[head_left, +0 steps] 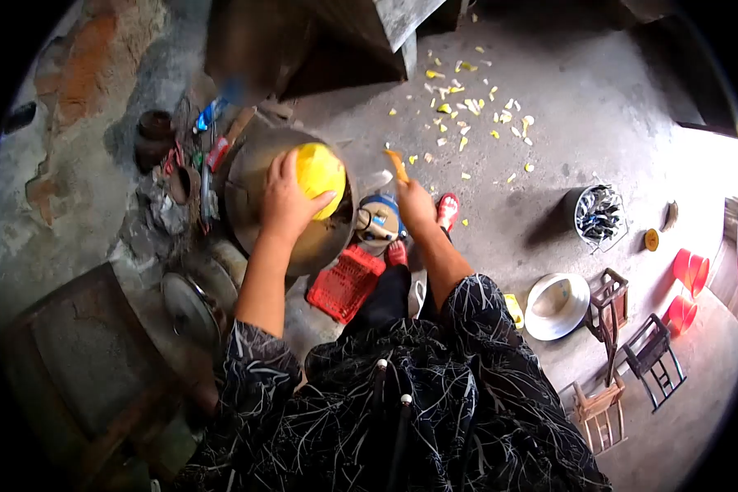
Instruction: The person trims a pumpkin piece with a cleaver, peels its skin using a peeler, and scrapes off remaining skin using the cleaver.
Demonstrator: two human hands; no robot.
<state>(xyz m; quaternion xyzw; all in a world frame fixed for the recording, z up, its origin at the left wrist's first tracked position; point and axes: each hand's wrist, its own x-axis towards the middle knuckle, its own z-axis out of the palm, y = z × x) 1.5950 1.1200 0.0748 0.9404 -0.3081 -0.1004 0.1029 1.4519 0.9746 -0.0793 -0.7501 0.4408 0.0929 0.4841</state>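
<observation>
My left hand grips a large round yellow fruit or squash, its surface bright and smooth as if peeled. The fruit is over a wide, round grey-brown vessel, partly hidden by my forearm. To its right, my right hand is closed around a tool with an orange handle. Its working end is blurred, so I cannot tell its exact kind. A gap separates the tool from the fruit.
Yellow and pale peelings litter the floor ahead. A red plastic basket lies by my feet. On the right are a bucket of dark scraps, a white basin, a wooden chair and a small stool. Clutter lines the left wall.
</observation>
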